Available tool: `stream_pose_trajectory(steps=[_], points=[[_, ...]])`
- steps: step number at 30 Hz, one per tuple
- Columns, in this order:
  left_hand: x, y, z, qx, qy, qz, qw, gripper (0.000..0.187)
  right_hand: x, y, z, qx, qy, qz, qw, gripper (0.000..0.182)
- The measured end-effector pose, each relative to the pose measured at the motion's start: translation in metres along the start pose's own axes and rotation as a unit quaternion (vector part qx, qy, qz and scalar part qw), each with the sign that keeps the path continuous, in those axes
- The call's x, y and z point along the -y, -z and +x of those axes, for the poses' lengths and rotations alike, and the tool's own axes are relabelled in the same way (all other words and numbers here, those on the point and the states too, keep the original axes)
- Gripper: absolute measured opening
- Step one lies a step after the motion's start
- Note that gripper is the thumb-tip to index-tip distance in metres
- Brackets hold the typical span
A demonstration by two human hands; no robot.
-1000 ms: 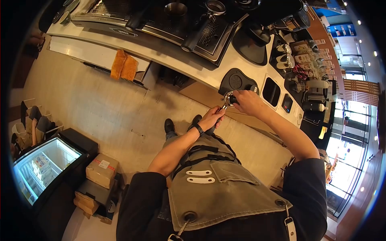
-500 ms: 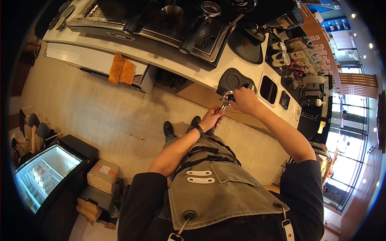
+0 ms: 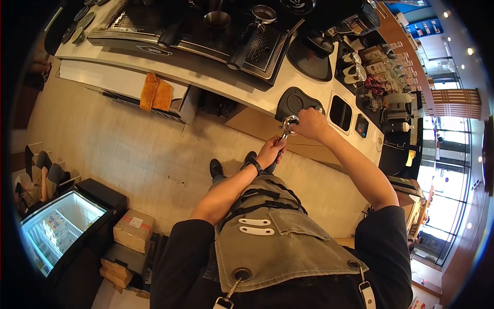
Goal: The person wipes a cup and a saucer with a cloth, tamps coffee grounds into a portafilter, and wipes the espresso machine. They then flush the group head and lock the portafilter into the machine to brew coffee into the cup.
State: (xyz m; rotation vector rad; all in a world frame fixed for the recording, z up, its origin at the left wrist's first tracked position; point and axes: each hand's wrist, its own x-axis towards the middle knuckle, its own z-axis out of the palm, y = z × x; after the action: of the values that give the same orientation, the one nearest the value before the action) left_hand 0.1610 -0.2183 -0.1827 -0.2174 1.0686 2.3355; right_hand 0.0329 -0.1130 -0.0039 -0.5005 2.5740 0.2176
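Observation:
My left hand [image 3: 270,154], with a black band at the wrist, is wrapped round the handle of a portafilter. The portafilter [image 3: 289,123] has a round metal head that sits in front of the counter's edge, beside a black tamping mat [image 3: 295,102]. My right hand [image 3: 312,124] is closed at the head's right side, its fingers bent over the rim. Whatever lies inside those fingers is too small and hidden to name.
An espresso machine [image 3: 154,49] with a second portafilter [image 3: 245,49] fills the counter's upper left. An orange cloth [image 3: 156,93] hangs at the counter's front. Lower left are a lit glass-topped fridge [image 3: 62,221], a cardboard box [image 3: 133,230] and a seated person [image 3: 41,180].
My right hand has moved slightly left and up, and its fingers sit closer over the portafilter's head. My left hand keeps its hold on the handle. The view has shifted a little.

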Motion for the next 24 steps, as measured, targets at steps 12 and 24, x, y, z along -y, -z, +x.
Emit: stream_pose_trajectory(steps=[12,24], points=[[0.006,-0.004,0.0,0.0,-0.003,-0.028,1.0,0.023,0.006,0.002,0.013,0.067,-0.065,0.057,0.994,0.043],[-0.002,0.003,0.005,0.027,0.017,-0.033,0.999,0.03,-0.04,0.01,0.016,0.051,-0.002,0.022,0.998,0.048]])
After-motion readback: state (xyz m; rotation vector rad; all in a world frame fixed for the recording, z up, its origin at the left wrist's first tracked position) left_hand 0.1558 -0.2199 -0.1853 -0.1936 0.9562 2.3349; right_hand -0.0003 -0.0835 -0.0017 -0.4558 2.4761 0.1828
